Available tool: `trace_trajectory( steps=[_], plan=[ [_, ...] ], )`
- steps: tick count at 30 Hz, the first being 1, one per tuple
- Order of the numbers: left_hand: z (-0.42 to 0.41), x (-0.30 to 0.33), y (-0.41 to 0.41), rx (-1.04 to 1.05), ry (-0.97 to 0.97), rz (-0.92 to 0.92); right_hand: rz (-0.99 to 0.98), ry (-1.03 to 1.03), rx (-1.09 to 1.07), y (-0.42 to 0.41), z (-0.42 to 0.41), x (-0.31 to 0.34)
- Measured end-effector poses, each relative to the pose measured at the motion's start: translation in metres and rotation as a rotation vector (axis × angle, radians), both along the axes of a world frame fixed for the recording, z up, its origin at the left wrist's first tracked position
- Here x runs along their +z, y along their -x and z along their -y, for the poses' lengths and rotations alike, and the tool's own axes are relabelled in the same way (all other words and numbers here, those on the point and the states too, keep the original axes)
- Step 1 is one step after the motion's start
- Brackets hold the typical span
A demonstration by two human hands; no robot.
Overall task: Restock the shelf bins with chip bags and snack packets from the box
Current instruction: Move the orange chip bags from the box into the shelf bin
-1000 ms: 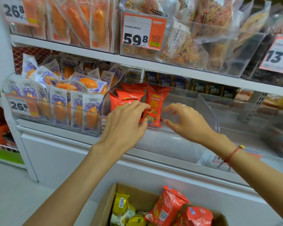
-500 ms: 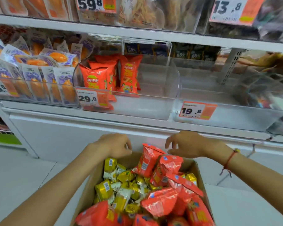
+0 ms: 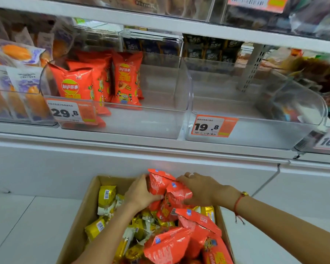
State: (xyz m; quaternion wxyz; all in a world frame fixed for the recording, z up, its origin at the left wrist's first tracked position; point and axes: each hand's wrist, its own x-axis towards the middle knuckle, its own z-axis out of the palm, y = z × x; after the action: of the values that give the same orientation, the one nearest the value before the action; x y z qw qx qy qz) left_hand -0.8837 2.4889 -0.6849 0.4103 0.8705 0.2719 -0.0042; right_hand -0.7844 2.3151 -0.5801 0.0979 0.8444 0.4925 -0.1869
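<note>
A cardboard box [image 3: 78, 221] on the floor holds several red chip bags and yellow snack packets [image 3: 106, 197]. My left hand [image 3: 139, 194] grips a red chip bag [image 3: 158, 182] at the box's far end. My right hand [image 3: 200, 189] grips a second red chip bag [image 3: 177, 194] beside it. Above, a clear shelf bin [image 3: 160, 121] tagged 29.8 has a few red chip bags [image 3: 126, 80] standing at its left. The clear bin [image 3: 265, 130] tagged 19.8 to its right holds nothing.
A bin of orange-and-purple snack packs [image 3: 17, 82] sits at the left. Dark 85% boxes [image 3: 204, 50] stand behind the bins. A white shelf upright [image 3: 253, 67] rises at the right. The white cabinet front [image 3: 65, 168] stands behind the box, with pale floor on both sides.
Both hands left the shelf bin, dropped to the box and now each holds a red chip bag. The view tilted down.
</note>
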Motion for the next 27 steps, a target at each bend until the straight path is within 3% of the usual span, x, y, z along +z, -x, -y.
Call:
trace_trajectory(
  steps=[3,6,12,16,22,24,27],
  plan=[
    [0.004,0.002,0.005,0.006,-0.115,0.028,0.03,-0.017,-0.002,0.001,-0.003,-0.002],
    [-0.012,0.016,0.022,0.037,-0.084,0.053,0.008,-0.013,-0.024,0.0,-0.006,0.003],
    [-0.075,0.1,0.091,-0.054,-0.039,0.058,-0.088,-0.254,-0.098,0.011,-0.023,0.018],
    [-0.082,0.149,0.131,-0.125,0.005,0.065,-0.12,-0.234,-0.092,0.04,-0.038,0.003],
    [-0.07,0.155,0.153,0.095,0.386,0.195,-0.145,-0.115,-0.038,0.058,-0.055,0.015],
    [-0.063,0.159,0.15,0.109,0.518,0.211,-0.383,-0.255,-0.154,0.061,-0.058,0.038],
    [-0.052,0.17,0.14,0.115,0.751,0.29,-1.078,-0.503,-0.396,0.078,-0.062,0.078]
  ],
)
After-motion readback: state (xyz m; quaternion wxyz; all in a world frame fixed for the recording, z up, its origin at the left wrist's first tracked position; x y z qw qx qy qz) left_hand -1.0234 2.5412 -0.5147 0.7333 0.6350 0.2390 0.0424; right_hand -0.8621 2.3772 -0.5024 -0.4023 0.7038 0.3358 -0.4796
